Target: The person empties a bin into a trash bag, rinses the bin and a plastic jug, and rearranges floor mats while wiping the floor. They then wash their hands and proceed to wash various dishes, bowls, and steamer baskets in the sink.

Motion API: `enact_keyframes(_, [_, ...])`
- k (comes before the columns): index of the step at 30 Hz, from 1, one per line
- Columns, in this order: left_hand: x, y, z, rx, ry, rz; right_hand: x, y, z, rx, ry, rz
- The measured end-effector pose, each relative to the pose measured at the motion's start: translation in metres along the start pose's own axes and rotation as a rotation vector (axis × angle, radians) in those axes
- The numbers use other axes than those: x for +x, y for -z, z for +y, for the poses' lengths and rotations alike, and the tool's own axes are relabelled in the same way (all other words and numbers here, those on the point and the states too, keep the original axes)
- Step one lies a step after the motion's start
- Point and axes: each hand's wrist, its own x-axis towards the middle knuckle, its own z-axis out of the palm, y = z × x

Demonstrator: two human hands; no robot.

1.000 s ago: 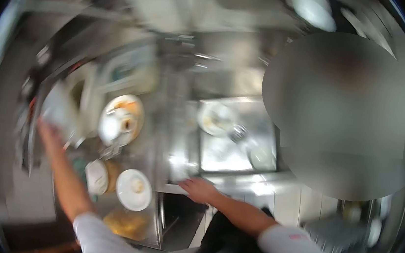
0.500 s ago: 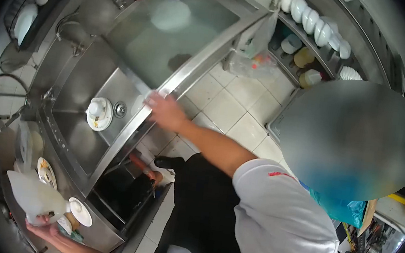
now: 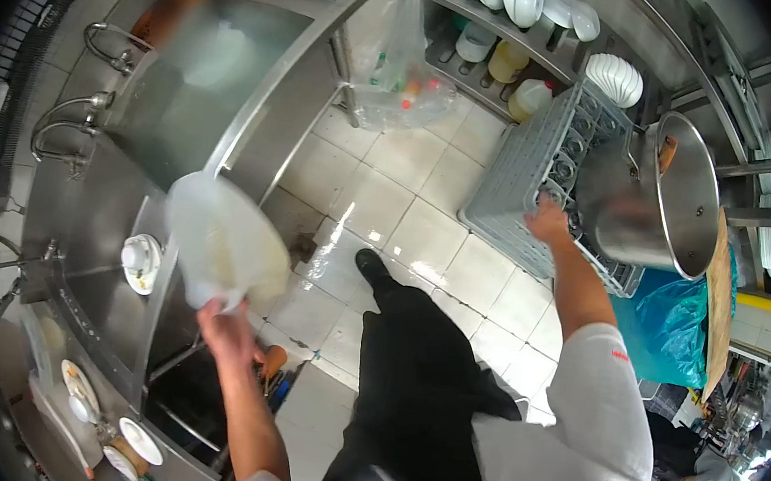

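Observation:
My left hand (image 3: 227, 337) grips the lower end of a translucent white plastic jug (image 3: 225, 242), held tilted in front of the sink edge. The jug hides part of the basin rim. At the right, my right hand (image 3: 547, 220) has its fingers curled at the edge of a grey rack (image 3: 518, 184) of upside-down glasses (image 3: 564, 170). A large steel pot (image 3: 630, 196) rests on the rack beside that hand.
Left are a water-filled sink (image 3: 196, 80) and an empty-looking basin (image 3: 115, 221) with stacked white dishes (image 3: 141, 262). Dirty plates (image 3: 141, 440) lie on the lower-left counter. Shelves (image 3: 511, 28) hold white bowls and jugs. The tiled floor (image 3: 414, 234) looks wet.
The view has swung right. My left hand has brought the jug from the dirty-plate counter to the sink front. My right hand has left the sink edge and reached the rack.

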Motion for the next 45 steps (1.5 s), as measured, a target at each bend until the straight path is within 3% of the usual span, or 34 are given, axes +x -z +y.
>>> enact_keyframes(1, [-0.003, -0.041, -0.031, 0.035, 0.035, -0.045, -0.003, -0.009, 0.009, -0.089, 0.109, -0.076])
enact_keyframes(3, [0.018, -0.027, -0.131, 0.173, 0.12, -0.049, -0.001, -0.034, 0.022, -0.079, 0.23, 0.135])
enact_keyframes(5, [0.038, -0.022, -0.225, 0.361, 0.188, -0.182, 0.013, -0.043, 0.029, -0.076, 0.345, 0.266])
enact_keyframes(10, [0.049, -0.066, -0.39, 0.414, 0.526, 0.011, 0.031, -0.031, 0.044, -0.134, 0.571, 0.327])
enact_keyframes(11, [0.053, -0.066, -0.414, 0.529, 0.558, -0.025, 0.036, -0.036, 0.045, -0.089, 0.646, 0.464])
enact_keyframes(14, [0.07, -0.049, -0.5, 0.65, 0.668, -0.075, 0.039, -0.037, 0.045, -0.039, 0.673, 0.43])
enact_keyframes(21, [0.083, -0.014, -0.652, 0.549, 0.726, 0.114, 0.047, -0.041, 0.047, -0.025, 0.67, 0.349])
enact_keyframes(28, [0.063, 0.03, -0.721, 0.695, 0.702, 0.136, 0.051, -0.045, 0.05, -0.033, 0.65, 0.304])
enact_keyframes(30, [0.043, 0.048, -0.741, 0.714, 0.728, 0.037, 0.051, -0.046, 0.039, 0.029, 0.691, 0.309])
enact_keyframes(34, [0.006, 0.019, -0.71, 0.819, 0.913, 0.043, 0.048, -0.044, 0.046, -0.002, 0.644, 0.262])
enact_keyframes(37, [-0.043, 0.065, -0.782, 0.853, 0.8, 0.064, 0.049, -0.047, 0.049, -0.02, 0.628, 0.272])
enact_keyframes(40, [-0.067, 0.055, -0.763, 0.822, 0.912, 0.084, 0.048, -0.047, 0.05, -0.037, 0.599, 0.261])
enact_keyframes(41, [-0.075, 0.043, -0.75, 0.744, 0.86, 0.172, 0.048, -0.047, 0.049, -0.016, 0.593, 0.254])
enact_keyframes(45, [-0.1, 0.041, -0.738, 0.554, 0.949, 0.294, 0.046, -0.048, 0.046, -0.004, 0.604, 0.286])
